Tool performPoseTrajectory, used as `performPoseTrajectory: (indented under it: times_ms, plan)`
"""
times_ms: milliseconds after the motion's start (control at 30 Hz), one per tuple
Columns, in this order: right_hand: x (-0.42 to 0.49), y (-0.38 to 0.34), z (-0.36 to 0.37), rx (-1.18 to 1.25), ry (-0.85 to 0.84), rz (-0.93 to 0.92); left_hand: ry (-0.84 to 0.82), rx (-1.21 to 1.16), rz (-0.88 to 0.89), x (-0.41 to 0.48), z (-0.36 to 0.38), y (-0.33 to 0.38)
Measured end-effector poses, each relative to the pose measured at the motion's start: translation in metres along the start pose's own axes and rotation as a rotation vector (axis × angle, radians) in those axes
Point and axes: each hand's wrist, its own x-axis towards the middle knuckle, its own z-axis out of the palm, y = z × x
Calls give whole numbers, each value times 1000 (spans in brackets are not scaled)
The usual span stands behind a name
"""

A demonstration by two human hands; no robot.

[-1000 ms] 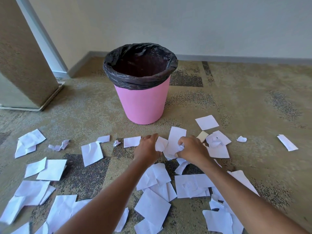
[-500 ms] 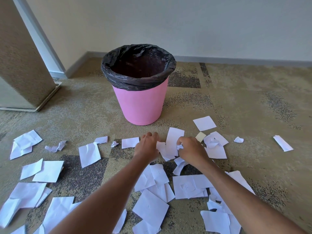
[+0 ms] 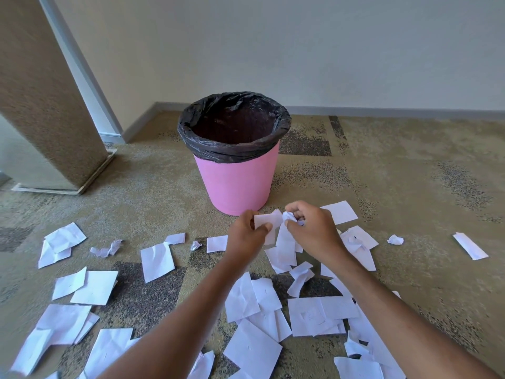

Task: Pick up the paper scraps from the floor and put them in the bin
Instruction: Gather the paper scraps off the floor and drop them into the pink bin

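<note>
A pink bin (image 3: 236, 184) lined with a black bag stands upright on the carpet, just beyond my hands. My left hand (image 3: 246, 236) pinches a flat white paper scrap (image 3: 267, 220) lifted off the floor. My right hand (image 3: 314, 228) is closed around a crumpled paper scrap (image 3: 289, 216), close beside the left. Both hands hover just in front of the bin's base. Several white paper scraps (image 3: 157, 259) lie scattered over the carpet around and under my arms.
A carpeted pillar on a base (image 3: 54, 113) stands at the left. The wall and its skirting (image 3: 382, 110) run behind the bin. Small crumpled scraps (image 3: 395, 239) and a strip (image 3: 470, 246) lie at the right.
Both hands have lifted off the floor with paper in them and moved up toward the bin. The view has tilted up, showing more wall.
</note>
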Motion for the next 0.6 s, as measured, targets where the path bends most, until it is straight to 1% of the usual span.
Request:
performPoseTrajectory:
  times_ms: [100,233,333,433,533,600]
  plan:
    - [3,-25,-7,135,69,-63,18,-243,-7,-6,-9,27]
    - [16,-65,-23,275,222,-170,29,-449,102,-8,-34,76]
    - [29,-103,-36,334,324,-300,38,-487,202,-5,-58,116]
    - [46,-136,-43,314,379,-404,43,-500,243,3,-80,148]
    - [70,-161,-45,273,409,-453,84,-480,215,18,-100,170]
    - [85,-171,-43,222,396,-453,88,-478,138,31,-113,180]
